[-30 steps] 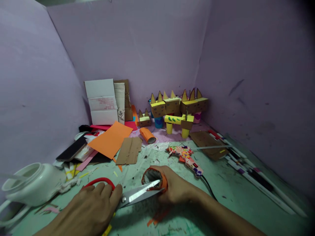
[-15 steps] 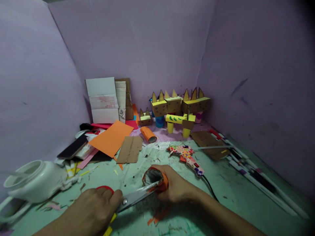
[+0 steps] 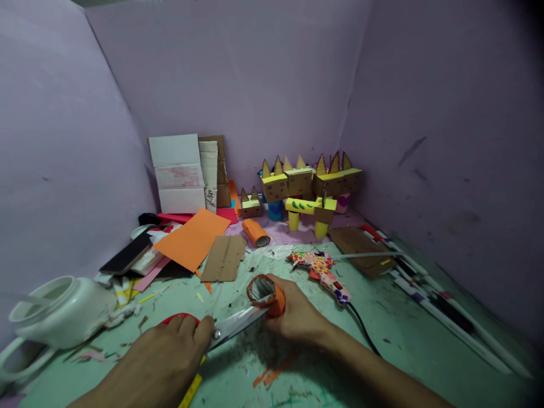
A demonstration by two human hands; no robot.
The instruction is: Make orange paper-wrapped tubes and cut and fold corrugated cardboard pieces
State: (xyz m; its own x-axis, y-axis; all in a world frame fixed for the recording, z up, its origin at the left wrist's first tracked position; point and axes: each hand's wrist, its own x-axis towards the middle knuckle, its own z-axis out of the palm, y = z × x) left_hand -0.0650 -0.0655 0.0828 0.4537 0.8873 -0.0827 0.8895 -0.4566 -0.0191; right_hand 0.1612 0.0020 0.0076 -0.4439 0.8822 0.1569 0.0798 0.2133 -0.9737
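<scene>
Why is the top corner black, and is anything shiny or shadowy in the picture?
Head view: the top right corner goes black, perhaps from the lens edge; head view: the right wall looks dimmer than the left wall; head view: the blades of the scissors gleam pale; head view: soft shadow darkens the table below the orange tube.

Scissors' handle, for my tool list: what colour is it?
The scissors' handle is red where visible, in the head view.
</scene>
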